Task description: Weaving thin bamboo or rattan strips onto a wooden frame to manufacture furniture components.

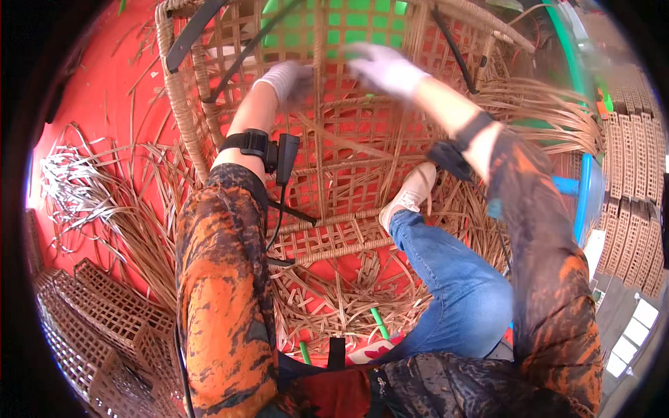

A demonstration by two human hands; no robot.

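Note:
A large open-weave wicker panel (348,132) of tan strips, with thick wrapped edges, lies in front of me over a red surface. My left hand (289,80), in a white glove, is over its upper left part beside a thick vertical rib; motion blur hides its fingers. To the right of that rib my right hand (387,70), also gloved in white, hovers near the upper lattice with its blurred fingers stretched apart. Nothing shows in its grasp. A loose flat strip (345,139) slants across the weave below both hands.
Bundles of strips (132,216) lie at left, with more strips (550,111) fanned at right. Stacked lattice pieces (104,320) stand lower left; others (631,160) are at far right. A green sheet (334,24) shows behind the weave. My shoe (411,191) is at the panel's lower right.

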